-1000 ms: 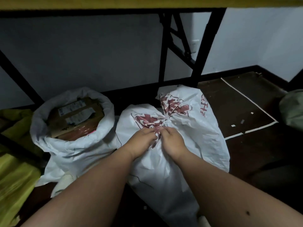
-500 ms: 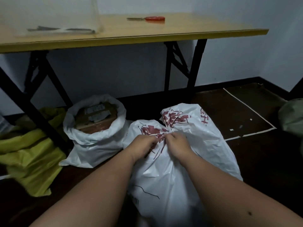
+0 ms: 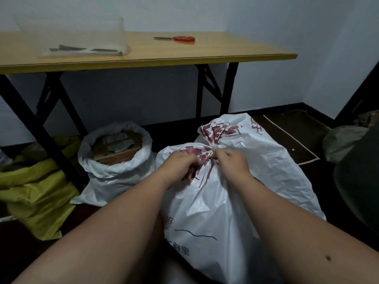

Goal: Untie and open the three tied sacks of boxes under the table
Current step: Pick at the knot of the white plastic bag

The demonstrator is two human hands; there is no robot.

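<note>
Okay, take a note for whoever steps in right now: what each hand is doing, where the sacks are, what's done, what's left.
Left hand and right hand: both pinch the knot of the tied white sack on the floor in front.
Open white sack under the table: already untied, boxes showing.
Yellow-green sack, far left: cannot tell if it is tied.
Left: finish this knot, open the sack, then check the yellow-green one.

My left hand [image 3: 181, 163] and right hand [image 3: 230, 161] pinch the knot [image 3: 211, 150] of the white sack [image 3: 235, 201] — an opened sack [image 3: 114, 175] sits beside it.
</note>
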